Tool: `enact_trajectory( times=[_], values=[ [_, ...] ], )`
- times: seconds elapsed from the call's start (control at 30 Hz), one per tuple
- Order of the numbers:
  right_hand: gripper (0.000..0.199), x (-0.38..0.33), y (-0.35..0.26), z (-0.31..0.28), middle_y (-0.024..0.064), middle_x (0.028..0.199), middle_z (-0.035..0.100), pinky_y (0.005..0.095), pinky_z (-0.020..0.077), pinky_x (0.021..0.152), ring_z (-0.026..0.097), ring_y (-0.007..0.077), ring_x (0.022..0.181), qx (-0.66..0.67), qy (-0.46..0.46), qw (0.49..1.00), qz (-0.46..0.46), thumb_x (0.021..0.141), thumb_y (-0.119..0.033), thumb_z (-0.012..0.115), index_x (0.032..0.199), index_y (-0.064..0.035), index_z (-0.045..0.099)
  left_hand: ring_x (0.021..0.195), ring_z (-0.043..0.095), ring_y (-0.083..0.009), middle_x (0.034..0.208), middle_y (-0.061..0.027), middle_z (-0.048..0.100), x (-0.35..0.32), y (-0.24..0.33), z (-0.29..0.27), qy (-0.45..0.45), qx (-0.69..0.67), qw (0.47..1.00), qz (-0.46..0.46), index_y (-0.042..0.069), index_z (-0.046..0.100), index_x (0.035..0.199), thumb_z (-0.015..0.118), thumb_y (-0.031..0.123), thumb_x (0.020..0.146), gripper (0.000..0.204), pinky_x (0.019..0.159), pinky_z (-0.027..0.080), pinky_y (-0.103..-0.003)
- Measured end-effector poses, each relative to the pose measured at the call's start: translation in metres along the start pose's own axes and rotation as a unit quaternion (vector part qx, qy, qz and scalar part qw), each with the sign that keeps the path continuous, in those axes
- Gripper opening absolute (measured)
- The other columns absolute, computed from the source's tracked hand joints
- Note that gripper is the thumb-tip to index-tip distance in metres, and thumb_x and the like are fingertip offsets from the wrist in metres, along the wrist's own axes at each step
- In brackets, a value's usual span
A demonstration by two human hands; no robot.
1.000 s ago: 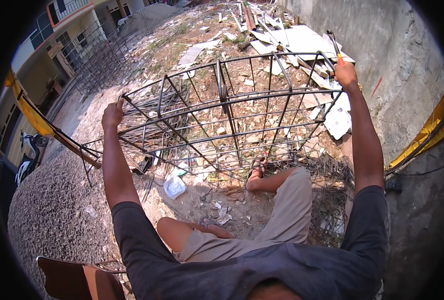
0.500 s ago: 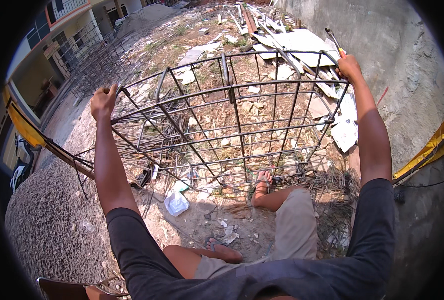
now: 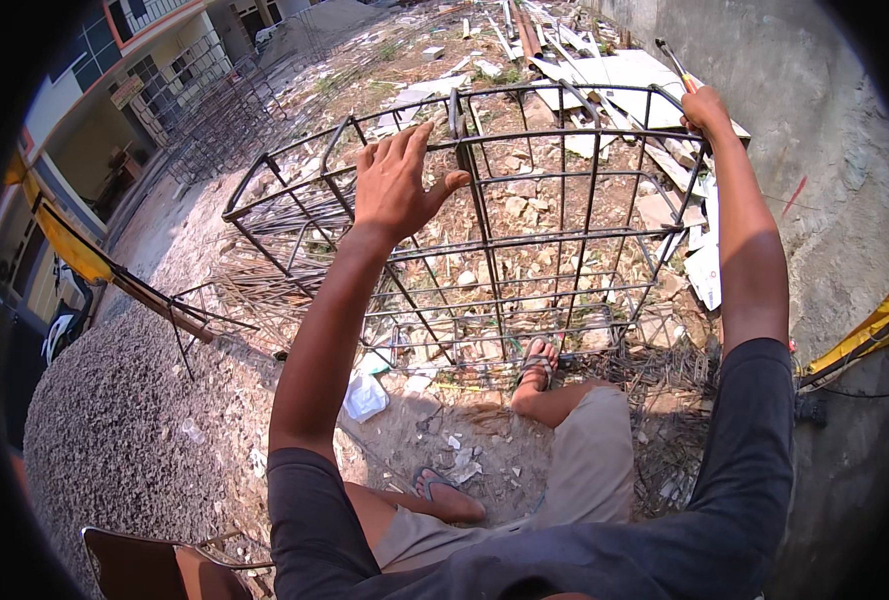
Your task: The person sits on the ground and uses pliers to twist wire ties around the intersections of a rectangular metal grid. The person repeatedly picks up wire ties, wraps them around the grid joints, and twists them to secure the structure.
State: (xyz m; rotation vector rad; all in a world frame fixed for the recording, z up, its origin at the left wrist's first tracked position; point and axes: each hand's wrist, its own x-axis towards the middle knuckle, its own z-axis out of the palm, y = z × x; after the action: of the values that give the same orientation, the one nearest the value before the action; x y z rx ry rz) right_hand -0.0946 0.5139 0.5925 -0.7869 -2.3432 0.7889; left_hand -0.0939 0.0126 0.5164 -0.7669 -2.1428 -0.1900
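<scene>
A cage of dark steel rebar [image 3: 483,215] stands in front of me, its long bars joined by bent stirrups. My left hand [image 3: 402,185] is over the top bars near the middle, left of a thick pair of stirrups. Its fingers are stretched out and the thumb is spread; whether the palm touches the bar I cannot tell. At the cage's upper right corner, my right hand [image 3: 707,110] is closed round a slim metal hand tool [image 3: 677,65] with an orange-and-white handle. The tool's head points up and left; its exact kind is unclear.
A gravel heap [image 3: 125,430] lies at left, beside a yellow tarp [image 3: 75,240]. Loose rebar [image 3: 265,285] and rubble cover the ground beyond the cage. Broken white boards [image 3: 630,85] lie near the concrete wall [image 3: 815,150] at right. My sandalled foot [image 3: 537,365] is close to the cage's base.
My left hand has left the cage's left end and moved right to the middle of the top bars, its fingers opening out. The right hand stays at the right corner with the tool.
</scene>
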Motion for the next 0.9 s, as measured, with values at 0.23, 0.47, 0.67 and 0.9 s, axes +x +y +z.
enact_trajectory(
  times=[0.23, 0.47, 0.67, 0.9],
  values=[
    [0.024, 0.014, 0.009, -0.008, 0.0097, 0.064, 0.065, 0.0362, 0.0471, 0.055, 0.064, 0.0196, 0.053, -0.029, -0.014, 0.999, 0.019, 0.085, -0.016, 0.052, 0.078, 0.0014, 0.066, 0.091, 0.058, -0.0229, 0.091, -0.0028, 0.062, 0.022, 0.026, 0.023, 0.039, -0.036, 0.999, -0.007, 0.012, 0.064, 0.098, 0.066, 0.050, 0.088, 0.040, 0.083, 0.034, -0.041],
    [0.022, 0.035, 0.043, -0.033, 0.0090, 0.066, 0.066, 0.0340, 0.0461, 0.053, 0.063, 0.0176, 0.052, -0.026, -0.018, 0.999, 0.028, 0.085, -0.013, 0.052, 0.078, 0.0014, 0.066, 0.083, 0.057, -0.0235, 0.084, -0.0026, 0.059, 0.035, 0.064, 0.034, 0.077, -0.040, 0.996, 0.010, 0.012, 0.061, 0.091, 0.070, 0.046, 0.086, 0.035, 0.078, 0.035, -0.040],
    [0.021, 0.033, 0.062, -0.051, 0.0069, 0.065, 0.066, 0.0336, 0.0467, 0.056, 0.062, 0.0168, 0.052, 0.018, -0.010, 0.998, 0.056, 0.084, -0.015, 0.053, 0.079, -0.0013, 0.067, 0.082, 0.056, -0.0228, 0.083, -0.0023, 0.059, 0.037, 0.088, 0.036, 0.089, -0.043, 0.995, 0.012, 0.012, 0.060, 0.089, 0.071, 0.045, 0.086, 0.036, 0.077, 0.035, -0.038],
    [0.034, 0.014, 0.040, -0.047, 0.0173, 0.115, 0.069, 0.0456, 0.0513, 0.087, 0.068, 0.0353, 0.103, -0.116, 0.114, 0.986, 0.040, 0.085, -0.026, 0.059, 0.111, -0.0047, 0.066, 0.080, 0.056, -0.0223, 0.081, -0.0005, 0.058, 0.031, 0.073, 0.029, 0.070, -0.042, 0.997, -0.005, 0.014, 0.057, 0.082, 0.071, 0.049, 0.084, 0.037, 0.076, 0.035, -0.039]
  ],
)
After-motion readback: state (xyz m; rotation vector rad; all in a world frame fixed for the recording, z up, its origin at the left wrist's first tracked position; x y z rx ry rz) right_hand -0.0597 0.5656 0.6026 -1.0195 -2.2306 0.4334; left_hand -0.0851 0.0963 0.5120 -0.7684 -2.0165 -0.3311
